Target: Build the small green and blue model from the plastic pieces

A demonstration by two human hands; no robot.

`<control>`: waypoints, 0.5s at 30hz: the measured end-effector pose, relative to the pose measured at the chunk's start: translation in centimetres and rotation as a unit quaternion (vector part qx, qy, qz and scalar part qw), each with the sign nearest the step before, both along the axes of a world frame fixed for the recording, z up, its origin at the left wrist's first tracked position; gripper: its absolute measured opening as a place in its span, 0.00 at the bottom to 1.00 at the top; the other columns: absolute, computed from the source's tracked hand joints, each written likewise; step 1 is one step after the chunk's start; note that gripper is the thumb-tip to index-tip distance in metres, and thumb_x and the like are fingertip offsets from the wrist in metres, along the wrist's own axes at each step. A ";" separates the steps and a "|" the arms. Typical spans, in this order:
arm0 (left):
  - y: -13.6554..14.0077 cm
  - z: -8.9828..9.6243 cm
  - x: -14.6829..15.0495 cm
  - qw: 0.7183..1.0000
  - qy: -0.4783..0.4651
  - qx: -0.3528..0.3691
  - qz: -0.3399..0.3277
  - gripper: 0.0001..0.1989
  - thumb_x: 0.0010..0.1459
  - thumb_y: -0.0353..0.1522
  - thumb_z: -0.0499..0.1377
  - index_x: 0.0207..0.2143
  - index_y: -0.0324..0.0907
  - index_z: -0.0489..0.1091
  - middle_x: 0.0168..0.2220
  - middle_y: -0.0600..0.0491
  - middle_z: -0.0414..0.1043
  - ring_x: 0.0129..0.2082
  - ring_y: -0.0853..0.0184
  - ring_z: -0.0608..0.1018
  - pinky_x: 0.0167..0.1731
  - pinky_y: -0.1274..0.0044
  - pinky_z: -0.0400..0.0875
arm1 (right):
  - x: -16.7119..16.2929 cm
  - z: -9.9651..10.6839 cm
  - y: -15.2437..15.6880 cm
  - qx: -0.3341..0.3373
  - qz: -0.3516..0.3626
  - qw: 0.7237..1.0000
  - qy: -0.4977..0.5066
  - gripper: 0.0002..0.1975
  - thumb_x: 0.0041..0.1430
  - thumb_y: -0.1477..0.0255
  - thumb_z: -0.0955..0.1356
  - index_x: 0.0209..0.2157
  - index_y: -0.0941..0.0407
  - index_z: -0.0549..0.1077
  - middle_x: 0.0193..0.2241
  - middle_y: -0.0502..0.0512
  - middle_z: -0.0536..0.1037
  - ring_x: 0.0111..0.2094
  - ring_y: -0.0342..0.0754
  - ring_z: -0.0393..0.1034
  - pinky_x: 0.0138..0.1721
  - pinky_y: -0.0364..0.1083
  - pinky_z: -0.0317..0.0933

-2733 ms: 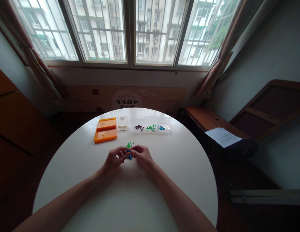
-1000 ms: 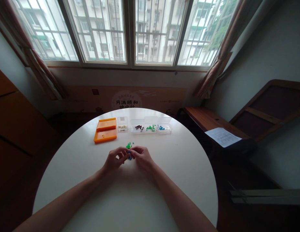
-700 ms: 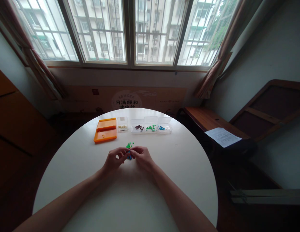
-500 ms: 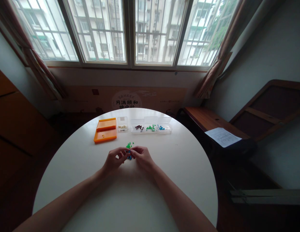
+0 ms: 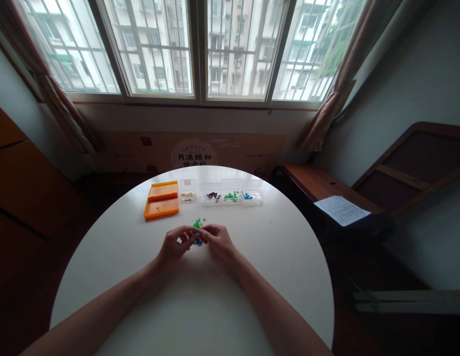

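My left hand [image 5: 177, 241] and my right hand [image 5: 218, 238] meet at the middle of the white round table [image 5: 211, 316], fingertips pinched close together. Between them shows a small blue piece [image 5: 198, 232], mostly covered by the fingers, so its exact kind cannot be made out. Just below the fingertips lie several small blue pieces [image 5: 198, 242], partly hidden by the hands. A little beyond the fingers is a loose group of small green pieces [image 5: 197, 224] on the tabletop.
At the table's far side stand an orange open tray [image 5: 161, 214], a clear box with pale pieces [image 5: 188, 194], and a clear compartment box [image 5: 248, 201] holding dark, green and blue pieces. A printed paper [image 5: 342, 210] lies on a wooden seat to the right.
The fingertips shift very slightly around the small blue piece, and a little more blue shows between them. Everything else stays in place.
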State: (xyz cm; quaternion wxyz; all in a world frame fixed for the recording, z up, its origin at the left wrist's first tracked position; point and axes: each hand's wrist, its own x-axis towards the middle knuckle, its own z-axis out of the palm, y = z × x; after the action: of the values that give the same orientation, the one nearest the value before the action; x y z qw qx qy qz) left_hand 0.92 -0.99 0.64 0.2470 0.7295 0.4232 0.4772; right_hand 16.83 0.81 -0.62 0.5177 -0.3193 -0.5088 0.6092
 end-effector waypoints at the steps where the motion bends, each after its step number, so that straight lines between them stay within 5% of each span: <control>1: 0.0 0.0 0.0 1.000 0.001 0.002 -0.001 0.09 0.53 0.33 0.60 0.34 0.36 0.72 0.21 0.53 0.71 0.15 0.75 0.70 0.14 0.85 0.65 | 0.0 0.0 0.0 0.001 0.000 1.000 0.000 0.13 0.44 0.65 0.71 0.27 0.61 0.76 0.20 0.52 0.74 0.19 0.39 0.62 0.23 0.40 0.55; 15: 0.1 0.0 0.0 1.000 0.002 0.012 -0.007 0.08 0.52 0.33 0.61 0.32 0.37 0.72 0.20 0.54 0.70 0.15 0.75 0.70 0.15 0.84 0.65 | 0.0 -0.2 0.0 -0.002 -0.003 1.000 -0.002 0.10 0.44 0.69 0.71 0.28 0.61 0.76 0.19 0.51 0.74 0.19 0.39 0.63 0.23 0.40 0.56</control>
State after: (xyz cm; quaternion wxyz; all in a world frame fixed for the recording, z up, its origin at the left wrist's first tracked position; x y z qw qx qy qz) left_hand 0.89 -0.93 0.66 0.2408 0.7367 0.4126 0.4786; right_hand 16.81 0.84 -0.80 0.5181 -0.3228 -0.5078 0.6078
